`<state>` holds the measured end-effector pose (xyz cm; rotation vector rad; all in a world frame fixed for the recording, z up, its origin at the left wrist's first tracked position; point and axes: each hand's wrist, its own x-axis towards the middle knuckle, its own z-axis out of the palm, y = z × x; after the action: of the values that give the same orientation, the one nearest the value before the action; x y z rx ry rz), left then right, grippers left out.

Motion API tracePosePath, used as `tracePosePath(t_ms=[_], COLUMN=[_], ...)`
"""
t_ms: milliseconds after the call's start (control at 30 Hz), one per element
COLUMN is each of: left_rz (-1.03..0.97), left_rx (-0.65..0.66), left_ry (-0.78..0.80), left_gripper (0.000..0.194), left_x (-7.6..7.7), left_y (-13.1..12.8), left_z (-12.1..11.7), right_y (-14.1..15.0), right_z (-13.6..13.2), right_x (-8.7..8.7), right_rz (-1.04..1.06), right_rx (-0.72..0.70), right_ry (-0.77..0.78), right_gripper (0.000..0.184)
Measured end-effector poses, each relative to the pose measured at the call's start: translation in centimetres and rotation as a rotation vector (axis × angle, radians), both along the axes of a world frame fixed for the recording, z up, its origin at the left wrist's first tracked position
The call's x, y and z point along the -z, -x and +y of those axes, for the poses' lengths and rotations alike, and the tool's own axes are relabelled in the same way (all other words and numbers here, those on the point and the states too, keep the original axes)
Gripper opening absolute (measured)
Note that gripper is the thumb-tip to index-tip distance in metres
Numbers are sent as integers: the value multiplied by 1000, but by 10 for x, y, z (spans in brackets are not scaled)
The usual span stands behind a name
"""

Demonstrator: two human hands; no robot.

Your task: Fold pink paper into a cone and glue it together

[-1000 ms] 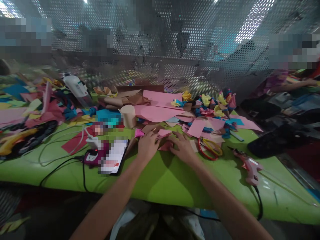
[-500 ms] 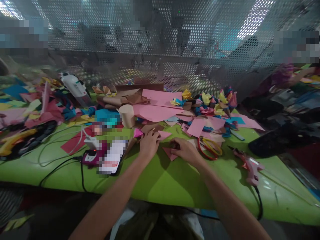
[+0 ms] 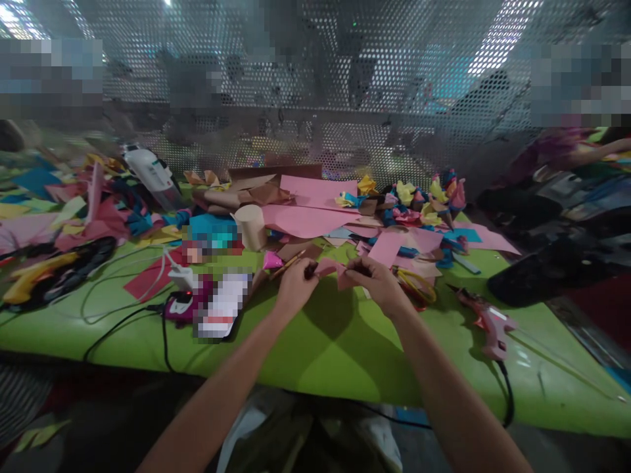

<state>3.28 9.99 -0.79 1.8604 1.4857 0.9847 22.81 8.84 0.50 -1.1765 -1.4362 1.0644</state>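
Observation:
A small folded piece of pink paper (image 3: 335,270) is held between my two hands, just above the green table (image 3: 315,348). My left hand (image 3: 297,282) pinches its left end; the fingertips are curled in and partly dark. On the other side my right hand (image 3: 373,279) grips the right end between thumb and fingers. Behind my left hand lie a bright pink object (image 3: 272,260) and a thin brown stick. Beside my right hand are yellow and red scissor-like loops (image 3: 418,289), whose kind I cannot make out.
A pink glue gun (image 3: 493,325) lies on the right with its cord trailing. To the left are a phone (image 3: 224,305), a purple power strip (image 3: 183,307) and cables. Paper sheets (image 3: 308,222), a cardboard tube (image 3: 250,228) and crumpled paper flowers (image 3: 407,192) spread along the back, before a perforated screen.
My right hand has raised its pink paper from the table and brought it up near my left hand. Both hands now hold pink paper close together.

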Motion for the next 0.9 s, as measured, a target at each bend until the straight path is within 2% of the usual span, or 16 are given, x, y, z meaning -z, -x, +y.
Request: tracePosePath(t_ms=[167, 300, 433, 567, 700, 900], left_rz=[-275, -410, -507, -502, -454, -469], left_rx=[50, 38, 20, -15, -56, -46], left_ry=[-3, 4, 30, 41, 31, 29], left_gripper=[19, 21, 21, 18, 14, 22], left_x=[6, 4, 1, -4, -9, -10], left_y=[0, 2, 4, 3, 2, 2], left_z=[-1, -5, -7, -9, -12, -12], right_y=[4, 6, 8, 8, 7, 11], right_z=[1, 2, 2, 0, -3, -5], right_x=[1, 2, 2, 3, 6, 4], right_rz=[14, 69, 196, 242, 221, 275], right_rx=[48, 90, 67, 35, 62, 64], right_ry=[-16, 6, 45, 47, 19, 18], right_gripper=[22, 26, 29, 29, 26, 24])
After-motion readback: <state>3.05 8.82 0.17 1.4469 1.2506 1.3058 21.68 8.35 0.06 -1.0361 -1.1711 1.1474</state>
